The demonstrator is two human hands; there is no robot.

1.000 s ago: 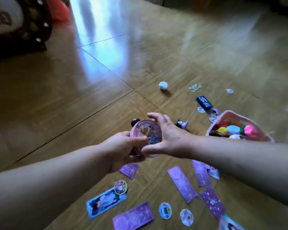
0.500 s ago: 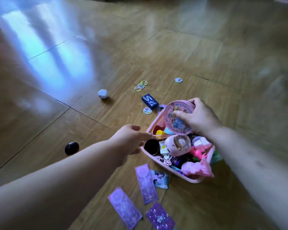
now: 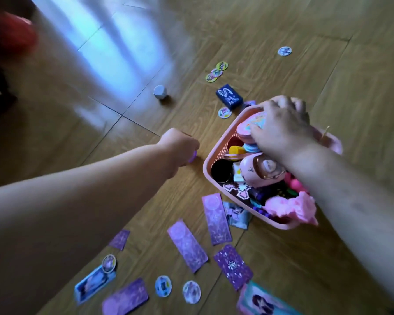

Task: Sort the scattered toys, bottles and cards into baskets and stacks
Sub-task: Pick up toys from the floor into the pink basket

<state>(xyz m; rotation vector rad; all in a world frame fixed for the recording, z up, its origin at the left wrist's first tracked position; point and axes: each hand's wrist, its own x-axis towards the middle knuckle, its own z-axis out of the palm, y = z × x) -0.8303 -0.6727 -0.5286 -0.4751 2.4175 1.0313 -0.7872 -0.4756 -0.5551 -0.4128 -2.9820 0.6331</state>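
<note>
As you are reaching both bare arms out over the wood-patterned floor (image 3: 82, 142), your right hand (image 3: 282, 130) is gripping a round pink lidded case with a cartoon picture (image 3: 251, 123). Its fingers are curling over the case's far edge and the thumb is pressing the near edge. You are holding the case at the far corner of a pink plastic mesh-walled basket (image 3: 222, 142), right over the toys lying in it. Whether it is touching them cannot be told. Those toys include a pink egg-shaped toy with a clear window (image 3: 259, 170), a black round piece (image 3: 221, 171), a yellow piece (image 3: 236, 151) and a pink frilly toy (image 3: 291, 208).

Your left hand (image 3: 180, 145) is hanging low, just left of the basket. Its fingers are closing round a small purple object (image 3: 192, 159), of which only a blurred sliver is showing.

Beyond the basket, a dark blue box marked with a white S (image 3: 229, 96), a pale grey faceted ball (image 3: 160, 92) and three overlapping round printed discs (image 3: 216, 72) are lying on the floor. Nearer you, a long purple card (image 3: 216, 219) is lying just beside the basket's near wall, with a second purple card (image 3: 187, 245) and a dark purple card (image 3: 233, 267) close by. A blue-bordered picture card (image 3: 95, 284) is lying well to their left.
</note>
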